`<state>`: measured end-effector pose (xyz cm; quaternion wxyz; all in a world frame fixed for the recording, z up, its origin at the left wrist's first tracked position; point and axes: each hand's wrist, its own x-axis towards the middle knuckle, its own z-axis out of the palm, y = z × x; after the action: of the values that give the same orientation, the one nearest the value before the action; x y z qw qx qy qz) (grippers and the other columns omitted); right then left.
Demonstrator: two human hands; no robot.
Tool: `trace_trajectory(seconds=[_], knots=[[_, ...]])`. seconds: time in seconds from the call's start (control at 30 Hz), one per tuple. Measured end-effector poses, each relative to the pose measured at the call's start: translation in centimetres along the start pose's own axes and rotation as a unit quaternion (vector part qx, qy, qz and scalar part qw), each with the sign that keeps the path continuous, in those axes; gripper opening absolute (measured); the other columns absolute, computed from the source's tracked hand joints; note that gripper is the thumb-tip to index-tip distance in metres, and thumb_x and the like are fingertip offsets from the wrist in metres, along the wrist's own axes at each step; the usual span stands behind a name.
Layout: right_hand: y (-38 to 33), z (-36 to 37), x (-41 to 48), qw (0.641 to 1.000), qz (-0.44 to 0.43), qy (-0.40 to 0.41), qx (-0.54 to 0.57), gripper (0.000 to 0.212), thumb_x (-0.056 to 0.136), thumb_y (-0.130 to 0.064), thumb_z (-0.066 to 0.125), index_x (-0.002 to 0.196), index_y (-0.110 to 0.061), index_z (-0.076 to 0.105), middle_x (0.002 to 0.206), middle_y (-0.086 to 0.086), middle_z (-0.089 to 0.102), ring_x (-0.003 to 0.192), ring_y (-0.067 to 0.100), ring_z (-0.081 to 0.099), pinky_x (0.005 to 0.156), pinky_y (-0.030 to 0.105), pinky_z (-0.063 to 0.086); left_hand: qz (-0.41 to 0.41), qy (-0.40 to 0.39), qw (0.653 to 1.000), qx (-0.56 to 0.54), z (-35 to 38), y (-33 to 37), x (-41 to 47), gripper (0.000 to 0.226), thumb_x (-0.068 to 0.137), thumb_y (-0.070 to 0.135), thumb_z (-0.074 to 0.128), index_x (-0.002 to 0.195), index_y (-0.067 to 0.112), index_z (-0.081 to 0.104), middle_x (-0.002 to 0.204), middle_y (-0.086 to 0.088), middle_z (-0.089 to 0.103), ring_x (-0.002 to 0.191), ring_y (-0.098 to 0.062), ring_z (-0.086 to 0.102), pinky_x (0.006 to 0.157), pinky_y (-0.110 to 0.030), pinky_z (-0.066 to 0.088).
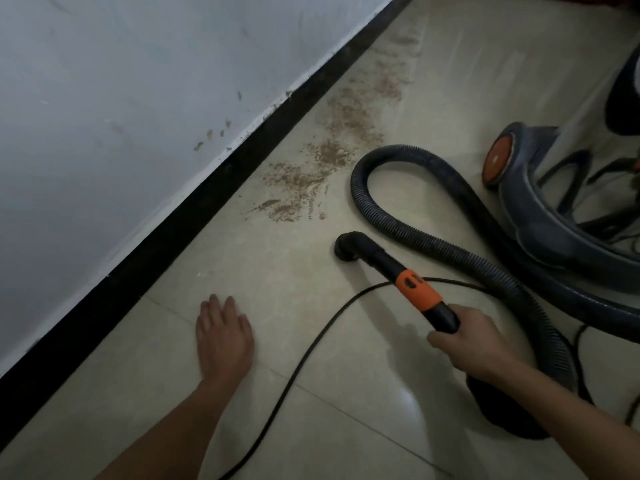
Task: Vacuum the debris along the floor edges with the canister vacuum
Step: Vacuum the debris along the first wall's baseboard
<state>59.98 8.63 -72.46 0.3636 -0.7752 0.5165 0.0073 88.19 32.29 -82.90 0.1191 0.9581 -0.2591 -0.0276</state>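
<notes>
Brown crumb-like debris (322, 161) lies in a band on the pale floor tiles beside the black skirting board (194, 216). My right hand (474, 344) grips the black handle of the vacuum wand, just behind its orange collar (417, 289). The wand's black nozzle (348, 245) points down at the floor, a short way short of the nearest debris. A ribbed dark hose (429, 216) loops from the handle back to the blue-grey canister vacuum (554, 209) at the right. My left hand (223, 337) rests flat on the tiles, fingers straight.
A thin black power cord (311, 344) crosses the floor between my hands and runs under the wand. The white wall (121, 98) above the skirting carries a few brown marks. A dark object (623, 98) stands at the far right edge.
</notes>
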Motion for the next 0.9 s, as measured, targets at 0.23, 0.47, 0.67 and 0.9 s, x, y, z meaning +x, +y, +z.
trace_trajectory(seconds=[0.23,0.47,0.67,0.9], knots=[[-6.3,2.6,6.1,0.997,0.011,0.042,0.063,0.017,0.074,-0.02,0.072,0.083,-0.015,0.058,0.069,0.015,0.065,0.061,0.034,0.065,0.063,0.048,0.057,0.001,0.025,1.0,-0.002,0.5,-0.1,-0.5,0.052,0.095,0.025,0.031,0.138,0.0,0.047,0.146,-0.027,0.039,0.137,-0.04,0.035,0.114,-0.048,0.026],[-8.2,4.1,8.4,0.997,-0.044,-0.019,0.061,0.016,0.075,-0.015,0.071,0.082,-0.01,0.058,0.058,0.011,0.059,0.044,0.024,0.056,0.047,0.036,0.049,-0.001,0.019,1.0,0.004,0.6,-0.2,-0.6,0.058,0.097,0.031,0.018,0.141,0.004,0.045,0.149,-0.023,0.037,0.14,-0.035,0.031,0.116,-0.045,0.024],[-9.7,5.5,9.5,0.993,-0.061,-0.055,0.08,0.017,0.075,-0.013,0.071,0.082,-0.008,0.057,0.056,0.009,0.056,0.04,0.021,0.052,0.042,0.031,0.046,-0.014,0.01,1.0,-0.002,0.7,-0.3,-0.4,0.057,0.097,0.032,0.019,0.141,0.006,0.045,0.15,-0.02,0.036,0.142,-0.033,0.029,0.116,-0.043,0.023],[-13.3,7.0,11.3,0.991,-0.055,-0.021,0.117,0.015,0.074,-0.014,0.071,0.079,-0.01,0.057,0.056,0.011,0.057,0.042,0.025,0.053,0.046,0.035,0.049,-0.017,0.006,1.0,0.002,0.6,-0.3,-0.4,0.056,0.097,0.031,0.02,0.143,0.008,0.044,0.152,-0.019,0.034,0.143,-0.031,0.027,0.117,-0.042,0.022]])
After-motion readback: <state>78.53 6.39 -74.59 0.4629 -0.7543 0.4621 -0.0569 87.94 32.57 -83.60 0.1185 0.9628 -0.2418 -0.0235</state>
